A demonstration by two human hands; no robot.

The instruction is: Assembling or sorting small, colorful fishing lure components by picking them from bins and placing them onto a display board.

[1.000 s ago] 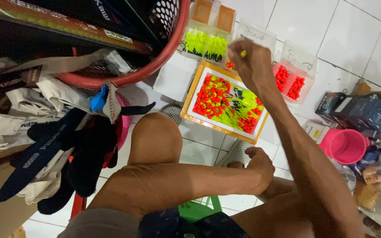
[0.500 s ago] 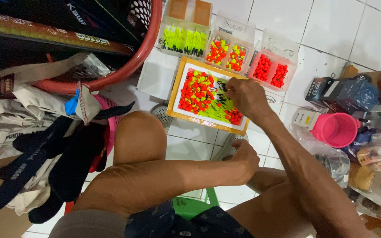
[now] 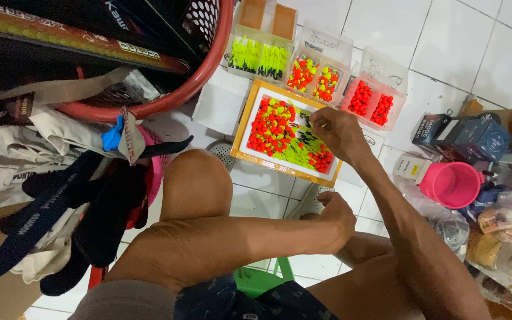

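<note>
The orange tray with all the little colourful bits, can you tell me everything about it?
The orange tray is a flat rectangle with a white inside, lying at a slant on the white tiled floor. It is filled with small red-and-yellow floats and thin yellow-green sticks. The right hand reaches into it, fingertips among the sticks.

The light is bright and soft, and the white floor tiles (image 3: 445, 47) shine a little. The dark shelf (image 3: 42, 53) at the top left sits in shadow. Straight lines bend near the edges.

Tray (image 3: 241, 149) of floats (image 3: 274, 127) on floor, compartment boxes (image 3: 321, 71) behind, cup (image 3: 453, 185) right
</note>
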